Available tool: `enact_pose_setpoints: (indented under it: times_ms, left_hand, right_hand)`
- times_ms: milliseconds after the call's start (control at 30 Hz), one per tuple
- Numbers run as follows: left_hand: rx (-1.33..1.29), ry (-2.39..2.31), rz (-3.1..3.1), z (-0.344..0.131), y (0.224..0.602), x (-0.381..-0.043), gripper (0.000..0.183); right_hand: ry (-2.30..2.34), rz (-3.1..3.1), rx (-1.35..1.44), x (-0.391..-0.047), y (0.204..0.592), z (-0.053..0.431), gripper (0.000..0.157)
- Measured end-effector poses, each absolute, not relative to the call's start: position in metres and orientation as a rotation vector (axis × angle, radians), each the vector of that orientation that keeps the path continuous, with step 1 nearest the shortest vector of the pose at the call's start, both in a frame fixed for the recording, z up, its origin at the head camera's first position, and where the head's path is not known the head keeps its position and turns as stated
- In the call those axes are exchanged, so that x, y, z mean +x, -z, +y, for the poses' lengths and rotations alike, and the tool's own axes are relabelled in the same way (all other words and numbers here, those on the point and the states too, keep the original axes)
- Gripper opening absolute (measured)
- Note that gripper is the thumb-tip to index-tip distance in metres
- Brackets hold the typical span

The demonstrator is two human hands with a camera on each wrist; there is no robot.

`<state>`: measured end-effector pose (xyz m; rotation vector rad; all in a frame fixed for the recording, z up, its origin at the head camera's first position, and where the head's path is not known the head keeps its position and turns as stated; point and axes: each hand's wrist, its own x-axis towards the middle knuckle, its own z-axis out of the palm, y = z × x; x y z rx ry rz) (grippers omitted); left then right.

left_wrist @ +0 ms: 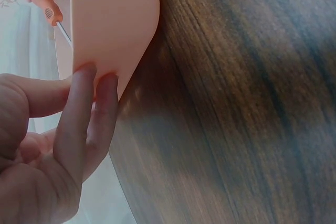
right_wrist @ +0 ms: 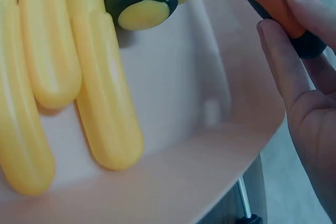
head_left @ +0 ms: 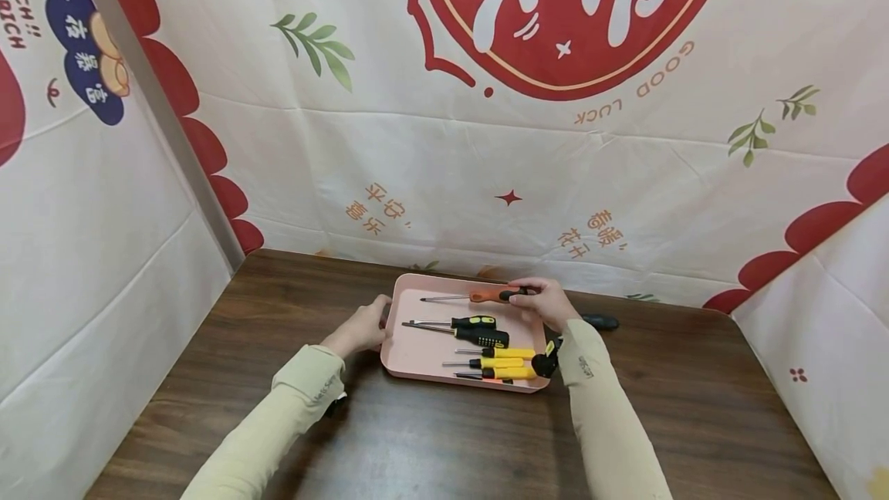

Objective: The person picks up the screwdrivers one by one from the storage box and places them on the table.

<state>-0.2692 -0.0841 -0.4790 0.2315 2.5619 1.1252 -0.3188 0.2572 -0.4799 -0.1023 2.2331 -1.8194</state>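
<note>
A pink tray (head_left: pixel 424 361) lies on the table with several screwdrivers in it. At its left end, my left hand (head_left: pixel 363 328) pinches the wall, thumb at the rim and fingers against the outer side (left_wrist: pixel 86 129). My right hand (head_left: pixel 545 301) holds an orange-and-black screwdriver (head_left: pixel 489 295) by its handle, over the tray's far right part, with the shaft pointing left. Two screwdrivers with black-and-yellow handles (head_left: pixel 482 336) lie in the tray's middle. Nearer me are several yellow-handled screwdrivers (right_wrist: pixel 107 93), side by side, their handle ends toward the tray's right wall.
Outside the tray on the right, partly behind my right wrist, is a black-handled screwdriver (head_left: pixel 599 322). The dark wood table (head_left: pixel 444 446) meets a printed white cloth (head_left: pixel 444 168) at the back, and more cloth hangs on both sides.
</note>
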Motion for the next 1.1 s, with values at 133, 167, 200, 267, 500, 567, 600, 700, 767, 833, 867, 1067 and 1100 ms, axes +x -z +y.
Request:
enact_pose_setpoints:
  times_ms: [133, 167, 200, 267, 500, 567, 600, 700, 767, 833, 867, 1067, 1100]
  left_hand:
    - [0.225, -1.13, 2.557, -0.083, 0.479, -0.269, 0.055]
    - [0.223, -1.13, 2.557, -0.083, 0.479, -0.269, 0.055]
    - [0.222, -1.131, 2.556, -0.084, 0.479, -0.27, 0.055]
    - [0.224, -1.132, 2.556, -0.084, 0.48, -0.27, 0.055]
    - [0.218, -1.14, 2.549, -0.084, 0.48, -0.27, 0.055]
    - [0.214, -1.133, 2.55, -0.084, 0.48, -0.271, 0.055]
    - [0.212, -1.131, 2.55, -0.084, 0.48, -0.271, 0.055]
    - [0.209, -1.131, 2.549, -0.084, 0.481, -0.271, 0.055]
    - [0.208, -1.13, 2.548, -0.084, 0.482, -0.272, 0.056]
    - [0.211, -1.125, 2.551, -0.085, 0.482, -0.272, 0.056]
    - [0.21, -1.122, 2.55, -0.085, 0.482, -0.272, 0.056]
    - [0.212, -1.113, 2.546, -0.085, 0.481, -0.272, 0.056]
    - [0.211, -1.115, 2.547, -0.085, 0.481, -0.272, 0.056]
  right_hand:
    - [1.896, 2.178, -0.07, -0.32, 0.483, 0.259, 0.049]
    - [1.914, 2.163, -0.057, -0.32, 0.483, 0.26, 0.049]
    - [1.926, 2.156, -0.048, -0.319, 0.483, 0.26, 0.049]
    - [1.947, 2.135, -0.037, -0.319, 0.483, 0.262, 0.05]
    - [2.05, 2.003, -0.007, -0.316, 0.48, 0.274, 0.048]
    - [2.072, 1.968, -0.013, -0.315, 0.479, 0.28, 0.046]
    - [2.078, 1.956, -0.021, -0.314, 0.478, 0.283, 0.044]
    - [2.107, 1.908, -0.048, -0.313, 0.476, 0.292, 0.033]
    - [2.145, 1.865, -0.059, -0.312, 0.475, 0.297, 0.028]
    - [2.189, 1.817, -0.062, -0.31, 0.473, 0.302, 0.028]
    - [2.208, 1.799, -0.061, -0.31, 0.472, 0.305, 0.028]
    - [2.275, 1.746, -0.079, -0.304, 0.469, 0.323, 0.035]
    - [2.283, 1.732, -0.082, -0.303, 0.468, 0.326, 0.036]
